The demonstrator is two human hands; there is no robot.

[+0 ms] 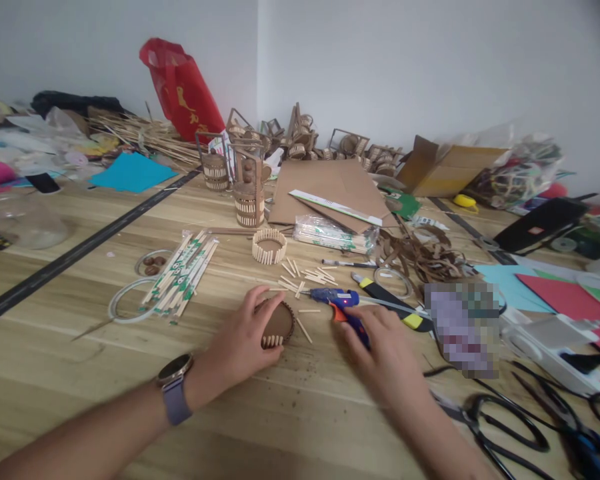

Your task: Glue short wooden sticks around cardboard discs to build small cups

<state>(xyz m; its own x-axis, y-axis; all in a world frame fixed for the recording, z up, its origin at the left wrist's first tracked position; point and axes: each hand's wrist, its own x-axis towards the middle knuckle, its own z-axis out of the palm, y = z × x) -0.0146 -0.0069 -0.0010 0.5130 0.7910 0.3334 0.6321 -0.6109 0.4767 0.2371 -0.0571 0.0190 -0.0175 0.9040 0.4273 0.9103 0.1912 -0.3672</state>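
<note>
My left hand (243, 340) rests on a round brown cardboard disc (279, 323) lying on the wooden table (130, 373), fingers curved round its left edge. Short wooden sticks are stuck along the disc's near rim. My right hand (383, 353) lies over the handle of a blue glue gun (339, 300) with an orange trigger, its nozzle pointing left toward the disc. Loose cut stick pieces (305, 277) lie just beyond the disc. A finished ring of sticks (269, 246) stands further back.
Wrapped chopsticks (183, 273) lie at the left beside a tape ring (125, 300). Cardboard sheets (330, 190), small stick baskets (247, 197) and a red bag (183, 90) stand at the back. Black scissors (510, 433), coloured paper (565, 297) and a utility knife (390, 300) lie at the right.
</note>
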